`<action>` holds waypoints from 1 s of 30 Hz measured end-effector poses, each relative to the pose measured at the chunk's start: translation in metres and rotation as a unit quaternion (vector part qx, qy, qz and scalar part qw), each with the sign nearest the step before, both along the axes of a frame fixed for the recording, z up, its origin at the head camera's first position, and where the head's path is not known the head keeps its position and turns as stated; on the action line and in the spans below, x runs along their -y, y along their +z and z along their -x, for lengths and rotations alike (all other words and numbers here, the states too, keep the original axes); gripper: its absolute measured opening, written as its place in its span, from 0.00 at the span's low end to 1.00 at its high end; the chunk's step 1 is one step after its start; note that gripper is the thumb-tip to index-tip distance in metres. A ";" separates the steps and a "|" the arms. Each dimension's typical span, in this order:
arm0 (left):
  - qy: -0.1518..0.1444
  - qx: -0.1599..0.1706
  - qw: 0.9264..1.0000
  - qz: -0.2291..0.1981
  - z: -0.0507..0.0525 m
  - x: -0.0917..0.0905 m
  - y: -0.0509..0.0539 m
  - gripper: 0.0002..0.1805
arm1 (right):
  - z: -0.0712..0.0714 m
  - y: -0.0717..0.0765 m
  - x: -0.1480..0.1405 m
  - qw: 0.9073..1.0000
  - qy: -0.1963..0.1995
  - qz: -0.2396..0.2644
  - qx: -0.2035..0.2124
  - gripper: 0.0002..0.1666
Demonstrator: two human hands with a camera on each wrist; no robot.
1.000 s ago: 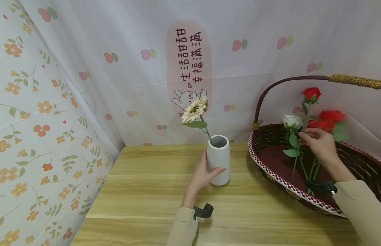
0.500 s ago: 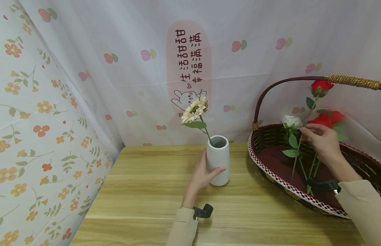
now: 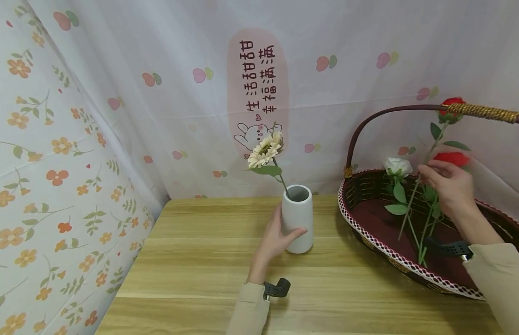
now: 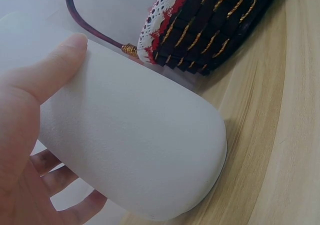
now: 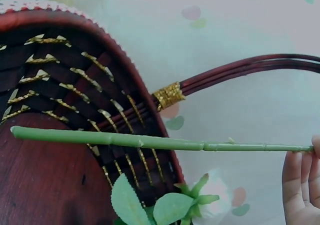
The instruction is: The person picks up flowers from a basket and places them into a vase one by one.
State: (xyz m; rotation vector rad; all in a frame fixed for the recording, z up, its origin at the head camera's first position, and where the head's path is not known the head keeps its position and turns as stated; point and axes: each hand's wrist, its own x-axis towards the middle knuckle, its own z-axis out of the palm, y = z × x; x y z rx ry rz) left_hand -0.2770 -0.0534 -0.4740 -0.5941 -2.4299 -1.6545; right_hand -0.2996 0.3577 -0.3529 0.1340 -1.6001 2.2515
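Observation:
My left hand (image 3: pixel 276 239) curls round the white vase (image 3: pixel 299 228) on the table; in the left wrist view its thumb and fingers lie on either side of the vase (image 4: pixel 140 135). A cream flower (image 3: pixel 265 150) leans leftward out of the vase. Above the basket, my right hand (image 3: pixel 451 186) pinches the stem of a red rose (image 3: pixel 453 103), whose bloom is partly behind the basket handle. The right wrist view shows the green stem (image 5: pixel 175 143) between the fingertips of the hand (image 5: pixel 302 182). A white rose (image 3: pixel 398 166) stands just left of that hand.
The dark woven basket (image 3: pixel 410 265) with lace trim fills the right side, its handle (image 3: pixel 393 109) arching above. More red blooms (image 3: pixel 452 158) stand behind my right hand. Printed curtains rise behind and to the left of the wooden table (image 3: pixel 192 270).
My right hand has moved rightward, and the red rose it pinches has shifted right and up, to behind the basket handle. The left hand and vase have stayed in place.

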 end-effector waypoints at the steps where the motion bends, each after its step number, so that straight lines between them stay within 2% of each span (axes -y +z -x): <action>1: -0.001 0.000 1.000 -0.001 0.000 0.000 0.000 0.51 | -0.001 0.001 0.000 1.000 0.001 0.008 -0.002 0.09; 10: 0.000 0.006 1.000 -0.003 0.000 0.000 0.000 0.52 | -0.005 0.013 0.005 0.997 0.032 0.073 -0.015 0.10; 23: 0.002 0.009 1.000 -0.007 0.001 0.000 -0.002 0.52 | -0.011 0.020 0.029 0.996 0.056 0.066 -0.021 0.13; 30: 0.000 0.006 1.000 -0.005 0.000 0.000 -0.001 0.52 | -0.014 0.017 0.042 0.995 0.072 0.063 -0.017 0.12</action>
